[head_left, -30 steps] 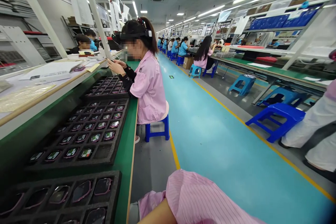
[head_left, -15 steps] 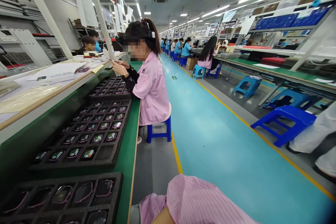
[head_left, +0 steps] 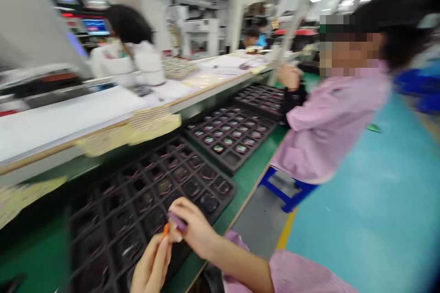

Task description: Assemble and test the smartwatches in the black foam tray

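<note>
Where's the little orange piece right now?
In the head view, the orange piece sits low centre between the left hand and right hand, beside a purple piece, over a black foam tray.

Colours at your hands: a purple piece (head_left: 178, 221) at your right hand (head_left: 195, 231), an orange tip (head_left: 166, 229) beside your left hand (head_left: 151, 266), and a pink, finely striped sleeve (head_left: 292, 277). A black foam tray (head_left: 151, 158) lies on a green bench mat (head_left: 247, 187). A pale yellow sheet (head_left: 151, 124) hangs over the front edge of the white counter (head_left: 68, 123). Beyond the mat are a co-worker's pink smock (head_left: 330, 132), a blue stool (head_left: 285, 197), a teal floor (head_left: 360, 219) and a yellow floor line (head_left: 286, 233).
</note>
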Motion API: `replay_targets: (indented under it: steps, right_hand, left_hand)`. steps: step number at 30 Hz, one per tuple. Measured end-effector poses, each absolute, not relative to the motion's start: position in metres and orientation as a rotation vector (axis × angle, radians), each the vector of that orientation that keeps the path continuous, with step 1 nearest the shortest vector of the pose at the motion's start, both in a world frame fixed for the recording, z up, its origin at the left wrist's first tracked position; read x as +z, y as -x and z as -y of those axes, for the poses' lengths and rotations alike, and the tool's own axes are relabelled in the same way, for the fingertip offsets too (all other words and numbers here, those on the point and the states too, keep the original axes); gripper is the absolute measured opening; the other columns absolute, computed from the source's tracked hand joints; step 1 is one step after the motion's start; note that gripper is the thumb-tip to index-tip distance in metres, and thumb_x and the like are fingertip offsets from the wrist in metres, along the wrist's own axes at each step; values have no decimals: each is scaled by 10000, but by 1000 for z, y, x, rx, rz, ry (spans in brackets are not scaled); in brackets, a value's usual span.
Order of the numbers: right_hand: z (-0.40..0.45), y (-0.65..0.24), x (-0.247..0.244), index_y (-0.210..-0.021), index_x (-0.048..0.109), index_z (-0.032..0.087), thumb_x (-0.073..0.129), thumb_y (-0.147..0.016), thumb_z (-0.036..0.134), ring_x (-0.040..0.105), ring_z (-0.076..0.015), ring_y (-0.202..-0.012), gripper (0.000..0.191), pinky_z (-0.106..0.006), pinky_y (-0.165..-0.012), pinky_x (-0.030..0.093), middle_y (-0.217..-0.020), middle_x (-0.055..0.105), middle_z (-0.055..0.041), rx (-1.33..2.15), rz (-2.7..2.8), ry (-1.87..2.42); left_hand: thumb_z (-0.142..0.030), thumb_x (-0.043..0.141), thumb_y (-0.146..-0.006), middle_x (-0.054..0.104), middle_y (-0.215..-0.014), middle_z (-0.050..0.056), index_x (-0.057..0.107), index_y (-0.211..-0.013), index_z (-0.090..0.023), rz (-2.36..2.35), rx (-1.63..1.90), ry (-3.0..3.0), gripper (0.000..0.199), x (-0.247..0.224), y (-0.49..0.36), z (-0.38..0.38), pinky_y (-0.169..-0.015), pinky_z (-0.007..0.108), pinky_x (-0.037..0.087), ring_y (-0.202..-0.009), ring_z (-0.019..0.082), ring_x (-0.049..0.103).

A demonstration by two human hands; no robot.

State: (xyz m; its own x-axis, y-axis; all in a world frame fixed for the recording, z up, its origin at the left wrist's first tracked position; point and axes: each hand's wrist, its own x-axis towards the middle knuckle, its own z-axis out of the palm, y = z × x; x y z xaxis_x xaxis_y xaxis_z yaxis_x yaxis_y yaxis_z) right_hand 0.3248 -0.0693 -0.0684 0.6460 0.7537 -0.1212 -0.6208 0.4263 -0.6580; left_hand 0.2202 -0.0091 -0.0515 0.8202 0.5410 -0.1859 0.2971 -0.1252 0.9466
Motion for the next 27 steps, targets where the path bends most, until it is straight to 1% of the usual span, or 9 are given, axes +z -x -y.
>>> replay_targets:
  steps: [2,3,6,9,12,15,20,23,27]
  right_hand:
    - [72,-325,-62,-759,511,186,644,-780,339,379,-48,-379,203,-176,-421,304,-484,473,74,892,199,698]
    - [73,-325,-61,-765,507,189,641,-789,324,369,-44,-382,192,-171,-424,303,-490,469,77,906,185,698]
    - [75,-326,-62,-788,503,201,646,-804,306,352,-39,-386,178,-160,-408,300,-531,472,79,934,155,745]
    - [78,-322,-67,-801,506,211,644,-814,322,343,-39,-378,177,-158,-370,293,-570,479,75,954,167,813]
    - [78,-319,-70,-793,514,207,640,-819,333,317,-31,-373,180,-148,-356,290,-574,464,76,962,195,844]
    - [77,-317,-72,-787,513,206,642,-816,340,303,-29,-373,188,-143,-351,288,-567,449,79,962,205,852]
    - [77,-318,-71,-801,501,212,642,-808,357,328,-39,-380,203,-149,-350,290,-573,456,80,956,181,850]
    - [76,-321,-68,-802,501,210,639,-805,379,336,-48,-374,218,-159,-352,292,-540,436,82,942,229,901]
    - [84,-320,-67,-783,538,195,689,-748,422,291,-26,-348,275,-145,-336,225,-520,423,81,944,278,1060]
  left_hand:
    - [-534,450,-875,537,-689,-5,627,-973,-167,-643,232,-1673,419,-54,-211,7,-554,220,406,-590,105,469]
    - [-544,435,-875,501,-643,-15,634,-947,-169,-608,221,-1661,431,-54,-210,6,-533,213,369,-568,102,427]
    - [-506,393,-901,460,-618,-26,628,-900,-159,-527,208,-1646,419,-51,-211,4,-513,212,295,-545,93,347]
    - [-466,379,-916,448,-637,-28,591,-823,-147,-477,197,-1585,394,-48,-213,7,-507,213,258,-541,84,309]
    - [-454,367,-922,417,-637,-30,543,-749,-146,-457,198,-1536,395,-49,-213,10,-508,214,250,-550,84,310]
    - [-456,366,-923,389,-613,-37,534,-733,-146,-451,175,-1536,401,-51,-213,9,-493,216,234,-531,81,303]
    - [-480,379,-912,360,-571,-52,546,-734,-143,-462,153,-1548,416,-52,-213,7,-470,213,221,-493,75,292]
    - [-472,386,-911,348,-518,-67,562,-736,-141,-462,147,-1583,413,-51,-214,5,-470,206,231,-465,70,282]
    - [-437,398,-915,393,-453,-70,630,-776,-130,-459,110,-1620,408,-48,-211,1,-486,194,271,-430,63,318]
